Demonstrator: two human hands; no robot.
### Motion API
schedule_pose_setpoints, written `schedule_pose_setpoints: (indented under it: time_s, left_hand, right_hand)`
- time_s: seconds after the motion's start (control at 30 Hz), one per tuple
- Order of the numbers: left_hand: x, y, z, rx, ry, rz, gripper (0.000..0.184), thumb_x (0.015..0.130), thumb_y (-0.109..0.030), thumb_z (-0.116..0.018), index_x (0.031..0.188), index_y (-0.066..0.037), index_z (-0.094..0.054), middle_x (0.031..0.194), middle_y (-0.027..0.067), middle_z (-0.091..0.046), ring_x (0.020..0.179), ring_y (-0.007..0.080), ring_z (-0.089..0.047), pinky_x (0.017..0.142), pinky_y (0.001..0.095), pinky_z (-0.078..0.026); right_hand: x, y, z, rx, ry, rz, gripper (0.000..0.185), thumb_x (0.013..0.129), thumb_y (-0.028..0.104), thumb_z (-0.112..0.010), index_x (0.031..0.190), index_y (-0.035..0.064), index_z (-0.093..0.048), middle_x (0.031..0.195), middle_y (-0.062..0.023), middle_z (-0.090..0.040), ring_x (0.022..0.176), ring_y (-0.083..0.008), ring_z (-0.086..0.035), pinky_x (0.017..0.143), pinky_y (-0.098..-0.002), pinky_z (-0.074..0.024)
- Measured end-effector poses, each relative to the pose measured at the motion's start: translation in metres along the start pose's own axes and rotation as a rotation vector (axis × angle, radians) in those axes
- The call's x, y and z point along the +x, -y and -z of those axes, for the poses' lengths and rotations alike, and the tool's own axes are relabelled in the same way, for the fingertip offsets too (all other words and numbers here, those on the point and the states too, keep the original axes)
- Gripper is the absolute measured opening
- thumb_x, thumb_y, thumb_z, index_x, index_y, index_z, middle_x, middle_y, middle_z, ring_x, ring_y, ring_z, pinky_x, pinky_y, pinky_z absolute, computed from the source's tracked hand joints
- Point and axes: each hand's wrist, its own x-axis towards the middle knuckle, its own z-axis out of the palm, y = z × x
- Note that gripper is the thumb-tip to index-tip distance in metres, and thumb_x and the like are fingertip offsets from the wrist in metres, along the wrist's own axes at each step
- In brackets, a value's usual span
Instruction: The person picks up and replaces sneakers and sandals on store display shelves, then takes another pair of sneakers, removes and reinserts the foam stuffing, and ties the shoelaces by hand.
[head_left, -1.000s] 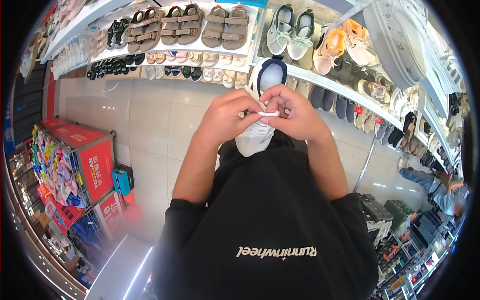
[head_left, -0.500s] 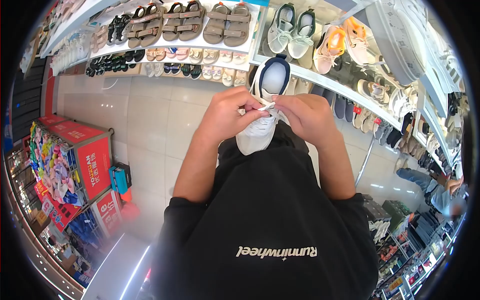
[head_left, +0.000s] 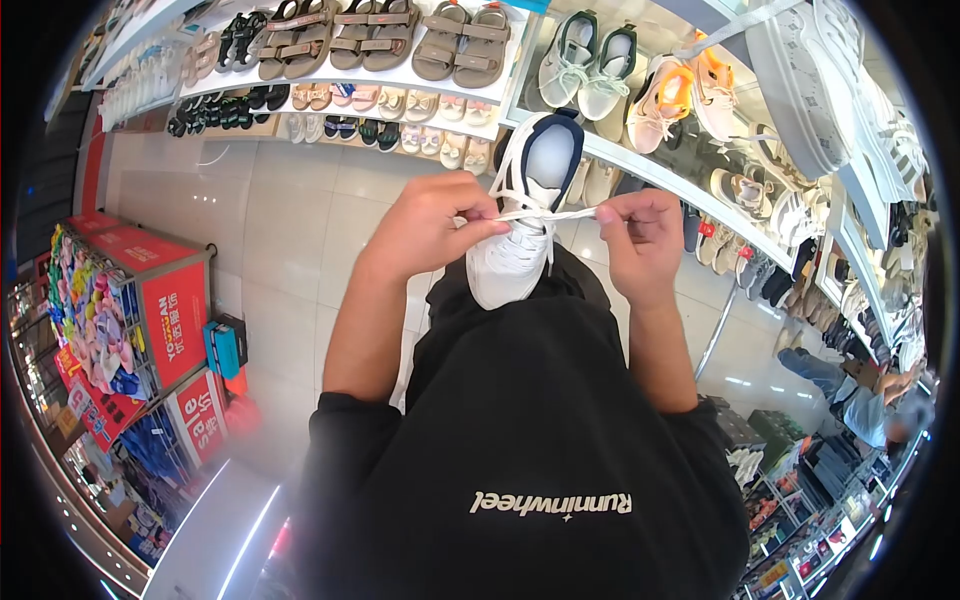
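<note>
A white sneaker (head_left: 503, 267) with a dark navy collar lies in front of my body, its toe toward me. Its white shoelace (head_left: 538, 214) is crossed over the tongue and stretched out to both sides. On the left of the shoe, my left hand (head_left: 437, 222) pinches one part of the lace between thumb and fingers. Over on the right, my right hand (head_left: 643, 240) pinches the other part, its remaining fingers curled. What supports the shoe underneath is hidden.
Shelves of sandals (head_left: 462, 45) and sneakers (head_left: 590, 65) run along the far side. At left stands a red display stand (head_left: 170, 320) of colourful goods. Tiled floor (head_left: 285, 260) lies below. Another person (head_left: 860, 400) is at the far right.
My hands have moved apart, the right one outward to the right and the left one slightly left. The shoelace between them is now drawn out straight across the shoe.
</note>
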Motion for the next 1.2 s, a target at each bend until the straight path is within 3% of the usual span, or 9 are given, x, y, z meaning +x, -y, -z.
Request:
schedule_pose_setpoints:
  time_s: [0.17, 0.3, 0.37, 0.47, 0.5, 0.63, 0.83, 1.03, 1.2]
  left_hand:
    - [-0.011, 0.003, 0.004, -0.015, -0.023, 0.003, 0.016, 0.083, -0.003, -0.081, 0.080, -0.001, -0.066, 0.077, 0.0062, -0.066, 0.068, 0.0147, -0.061, 0.062, 0.0281, -0.049]
    - [-0.033, 0.013, -0.019, -0.652, 0.106, 0.233, 0.011, 0.093, -0.003, -0.073, 0.087, -0.002, -0.064, 0.091, 0.0016, -0.059, 0.081, 0.0075, -0.057, 0.068, 0.0240, -0.049]
    - [-0.039, 0.018, -0.028, -0.680, 0.113, 0.220, 0.011, 0.093, -0.003, -0.073, 0.088, -0.002, -0.063, 0.091, 0.0016, -0.058, 0.081, 0.0075, -0.057, 0.070, 0.0240, -0.049]
    - [-0.036, 0.012, -0.032, -0.702, 0.112, 0.206, 0.012, 0.093, -0.002, -0.071, 0.088, -0.001, -0.061, 0.091, 0.0013, -0.057, 0.082, 0.0069, -0.056, 0.072, 0.0246, -0.050]
    - [-0.035, 0.010, -0.033, -0.710, 0.106, 0.197, 0.012, 0.094, -0.002, -0.071, 0.088, -0.002, -0.061, 0.091, 0.0013, -0.057, 0.082, 0.0068, -0.056, 0.072, 0.0246, -0.049]
    - [-0.037, 0.010, -0.037, -0.724, 0.076, 0.200, 0.012, 0.095, -0.002, -0.070, 0.089, -0.002, -0.060, 0.091, 0.0009, -0.057, 0.082, 0.0062, -0.055, 0.073, 0.0244, -0.049]
    - [-0.047, 0.025, -0.045, -0.860, 0.038, 0.276, 0.010, 0.097, -0.003, -0.069, 0.092, -0.003, -0.059, 0.092, -0.0028, -0.056, 0.083, 0.0040, -0.053, 0.073, 0.0226, -0.046]
    - [-0.048, 0.030, -0.031, -0.890, 0.063, 0.366, 0.012, 0.101, -0.010, -0.065, 0.093, -0.004, -0.059, 0.089, -0.0050, -0.057, 0.082, 0.0032, -0.051, 0.073, 0.0221, -0.045]
    - [-0.044, 0.034, -0.010, -0.569, 0.126, 0.424, 0.014, 0.100, -0.012, -0.066, 0.091, -0.003, -0.059, 0.086, -0.0002, -0.057, 0.080, 0.0096, -0.054, 0.072, 0.0273, -0.046]
  right_hand:
    - [-0.006, -0.010, 0.007, 0.067, -0.004, -0.100, 0.030, 0.094, -0.007, -0.067, 0.117, 0.0014, -0.050, 0.091, -0.0053, -0.064, 0.078, -0.0071, -0.056, 0.071, -0.0220, -0.0446]
    - [0.012, -0.007, 0.000, 0.105, 0.164, -0.158, 0.031, 0.099, -0.001, -0.062, 0.129, 0.0022, -0.054, 0.091, -0.0008, -0.062, 0.079, -0.0053, -0.054, 0.071, -0.0216, -0.0433]
    - [0.015, -0.009, -0.005, 0.173, 0.287, -0.243, 0.030, 0.101, 0.003, -0.060, 0.131, 0.0028, -0.056, 0.091, 0.0010, -0.061, 0.079, -0.0047, -0.052, 0.070, -0.0214, -0.0422]
    - [0.005, -0.021, -0.010, 0.245, 0.401, -0.443, 0.022, 0.103, 0.006, -0.058, 0.125, 0.0026, -0.063, 0.090, 0.0021, -0.058, 0.080, -0.0046, -0.051, 0.070, -0.0208, -0.0405]
    - [0.005, -0.006, -0.028, 0.276, 0.267, -0.472, 0.015, 0.100, 0.014, -0.068, 0.110, 0.0030, -0.066, 0.083, 0.0034, -0.055, 0.075, -0.0048, -0.048, 0.065, -0.0221, -0.0397]
    - [-0.002, -0.005, -0.033, -0.460, 0.305, -0.186, 0.041, 0.080, 0.032, -0.088, 0.079, 0.0059, -0.057, 0.067, -0.0023, -0.057, 0.058, -0.0110, -0.053, 0.051, -0.0298, -0.0405]
    - [-0.002, -0.006, -0.032, -0.695, 0.444, -0.100, 0.035, 0.087, 0.029, -0.079, 0.072, 0.0024, -0.061, 0.061, -0.0100, -0.056, 0.056, -0.0219, -0.057, 0.053, -0.0365, -0.0433]
    - [0.001, -0.003, -0.018, -0.350, 0.511, -0.343, 0.028, 0.098, 0.022, -0.068, 0.079, 0.0007, -0.064, 0.063, -0.0125, -0.054, 0.056, -0.0250, -0.051, 0.055, -0.0366, -0.0422]
    - [0.009, -0.012, -0.004, -0.407, 0.554, -0.158, 0.029, 0.098, 0.022, -0.068, 0.078, 0.0005, -0.064, 0.063, -0.0125, -0.054, 0.056, -0.0262, -0.049, 0.055, -0.0372, -0.0414]
